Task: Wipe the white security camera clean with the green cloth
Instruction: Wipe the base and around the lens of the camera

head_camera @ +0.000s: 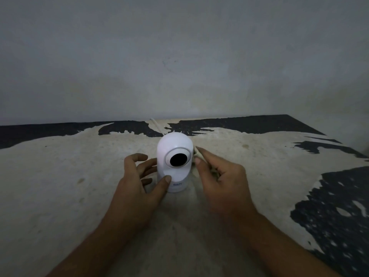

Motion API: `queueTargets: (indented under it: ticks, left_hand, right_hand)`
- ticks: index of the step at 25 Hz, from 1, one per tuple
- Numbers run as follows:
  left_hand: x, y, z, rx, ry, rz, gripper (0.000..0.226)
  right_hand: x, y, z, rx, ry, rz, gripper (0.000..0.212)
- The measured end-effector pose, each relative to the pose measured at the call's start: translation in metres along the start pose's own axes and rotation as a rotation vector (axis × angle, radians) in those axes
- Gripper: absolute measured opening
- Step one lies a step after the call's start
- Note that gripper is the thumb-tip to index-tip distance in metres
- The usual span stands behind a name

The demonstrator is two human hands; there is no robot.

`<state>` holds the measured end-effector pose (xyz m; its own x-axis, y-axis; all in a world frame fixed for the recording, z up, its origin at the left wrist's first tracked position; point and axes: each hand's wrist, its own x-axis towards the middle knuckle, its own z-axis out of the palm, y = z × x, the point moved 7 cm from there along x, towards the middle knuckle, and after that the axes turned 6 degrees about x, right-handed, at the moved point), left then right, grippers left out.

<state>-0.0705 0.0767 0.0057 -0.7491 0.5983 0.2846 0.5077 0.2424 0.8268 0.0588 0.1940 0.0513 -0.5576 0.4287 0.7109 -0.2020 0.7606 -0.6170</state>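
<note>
The white security camera (175, 162) stands upright in the middle of the worn table, its round black lens facing me. My left hand (139, 180) grips its left side, thumb pressed on the lower front and fingers curled around the back. My right hand (217, 180) is just right of the camera, fingers pinched on a pale, dimly lit cloth (196, 156) that presses against the camera's right side. Most of the cloth is hidden under my fingers, and its colour is hard to make out in the low light.
A white cable (156, 126) runs from behind the camera to the wall. The table (69, 166) has a beige worn top with black patches at the back and right. A grey wall (179, 56) rises close behind it.
</note>
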Motion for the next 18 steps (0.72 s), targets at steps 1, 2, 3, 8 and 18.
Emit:
queueTargets:
  ticks: [1,2,3,8,18]
  left_hand:
    - [0.0,0.0,0.0,0.003,0.005,-0.003,0.069]
    - [0.0,0.0,0.0,0.003,0.011,-0.006,0.069]
    - [-0.001,0.0,0.0,0.004,0.015,-0.007,0.069]
    - [-0.001,0.0,0.0,0.002,0.01,-0.003,0.07]
    - [-0.001,0.0,0.0,-0.01,0.008,-0.023,0.068]
  right_hand:
    - [-0.004,0.005,0.009,0.006,-0.095,0.059,0.026]
    - [-0.008,0.01,0.016,-0.006,-0.174,0.111,0.019]
    - [-0.01,0.012,0.019,-0.019,-0.204,0.136,0.017]
    - [-0.007,0.008,0.014,0.03,-0.114,0.151,0.033]
    - [-0.011,0.019,0.023,-0.003,-0.217,0.258,0.044]
